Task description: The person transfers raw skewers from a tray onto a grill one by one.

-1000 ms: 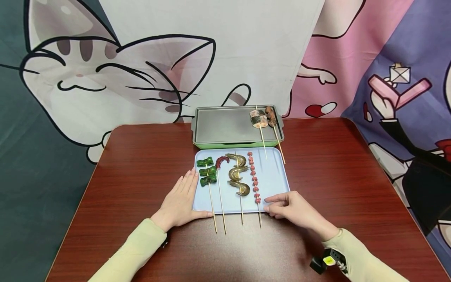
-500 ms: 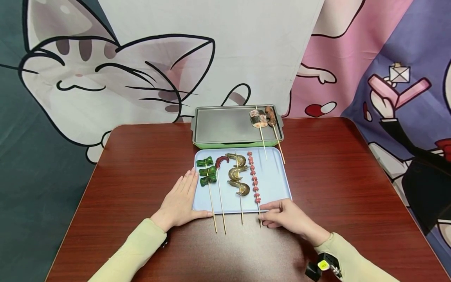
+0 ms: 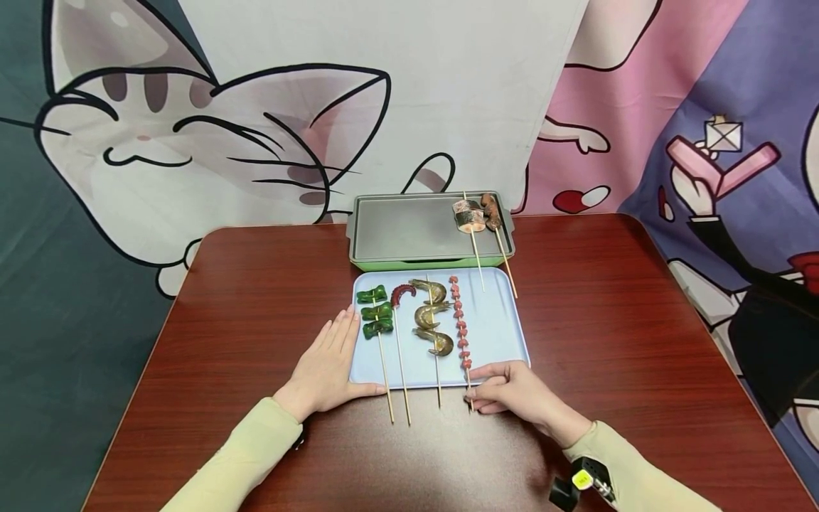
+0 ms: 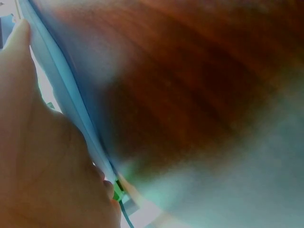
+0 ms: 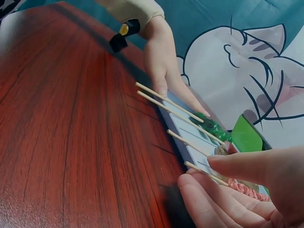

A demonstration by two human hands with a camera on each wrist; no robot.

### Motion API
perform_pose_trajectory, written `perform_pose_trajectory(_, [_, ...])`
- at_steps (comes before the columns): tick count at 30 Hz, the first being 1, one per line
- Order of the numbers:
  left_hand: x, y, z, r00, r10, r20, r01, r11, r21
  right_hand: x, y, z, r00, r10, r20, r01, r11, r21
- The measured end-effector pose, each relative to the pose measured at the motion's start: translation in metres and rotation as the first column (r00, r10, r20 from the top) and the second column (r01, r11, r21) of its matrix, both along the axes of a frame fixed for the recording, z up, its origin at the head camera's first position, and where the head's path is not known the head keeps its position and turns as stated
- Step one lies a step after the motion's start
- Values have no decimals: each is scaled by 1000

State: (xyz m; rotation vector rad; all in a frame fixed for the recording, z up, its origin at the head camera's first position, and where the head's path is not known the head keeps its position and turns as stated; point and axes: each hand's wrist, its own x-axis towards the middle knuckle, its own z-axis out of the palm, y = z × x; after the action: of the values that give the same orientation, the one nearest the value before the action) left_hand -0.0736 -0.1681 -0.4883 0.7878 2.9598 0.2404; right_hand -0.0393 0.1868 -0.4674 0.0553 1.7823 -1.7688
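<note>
My left hand point(image 3: 326, 363) lies flat with straight fingers along the left edge of the blue tray point(image 3: 499, 306), thumb at its near rim. My right hand point(image 3: 512, 391), at the tray's near right, has its fingers curled about the bare stick end of a skewer of small red meat pieces point(image 3: 462, 323). In the right wrist view, this stick point(image 5: 204, 172) runs between the thumb and the other fingers. Left of it on the tray lie a shrimp skewer point(image 3: 434, 316), a red tentacle skewer point(image 3: 402, 291) and a green vegetable skewer point(image 3: 377, 311).
Behind the tray stands a green-sided grill with a grey plate point(image 3: 409, 227). On its right side lie a fish-chunk skewer point(image 3: 470, 215) and a brown meat skewer point(image 3: 491, 211), their sticks overhanging the tray. The brown table point(image 3: 256, 284) meets a cartoon-printed cloth at the back.
My right hand has moved left from beside the red meat skewer to its stick, and that stick has shifted slightly left. My left hand has stayed in place.
</note>
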Motion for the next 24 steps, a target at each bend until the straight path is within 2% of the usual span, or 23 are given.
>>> perform_pose_trajectory(10, [1, 2, 6, 1000, 5, 11, -5, 1000, -11, 0, 5, 2, 999, -10, -43, 10, 1000, 12])
perform_pose_trajectory(16, [1, 2, 8, 1000, 2, 8, -2, 1000, -18, 0, 5, -1, 1000, 20, -8, -20, 999, 33])
perform_pose_trajectory(24, [2, 2, 7, 1000, -3, 0, 3, 1000, 7, 0, 0, -4, 997, 22, 68, -19, 999, -41])
